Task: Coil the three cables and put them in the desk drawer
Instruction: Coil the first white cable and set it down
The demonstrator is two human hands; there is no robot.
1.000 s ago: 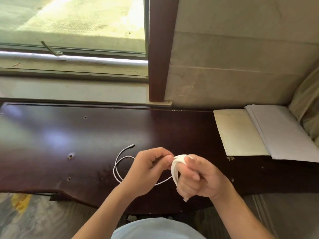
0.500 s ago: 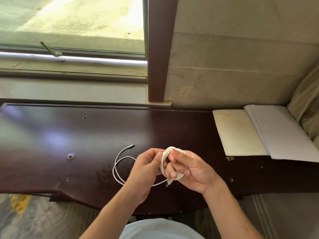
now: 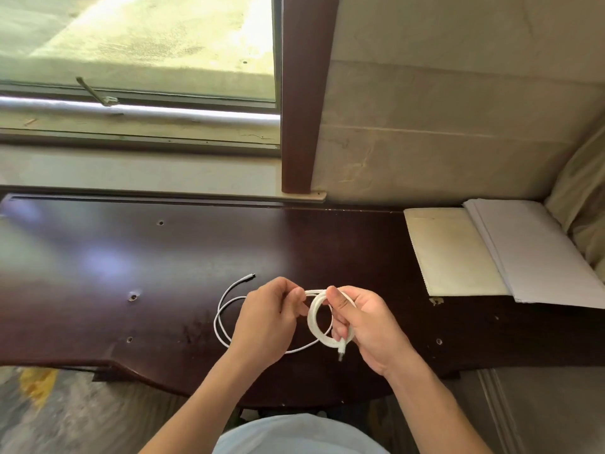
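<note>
The hands have drawn apart, and the coil now hangs open as a clear ring.

The right hand grips the wound loops of the white cable; the left hand pinches the strand feeding in. The loose tail lies curled on the dark desk.

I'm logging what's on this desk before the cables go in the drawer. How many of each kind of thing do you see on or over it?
White cable, partly coiled, held by the left hand and right hand: 1
Cream pad on the desk: 1
White paper stack: 1
Total: 3
</note>
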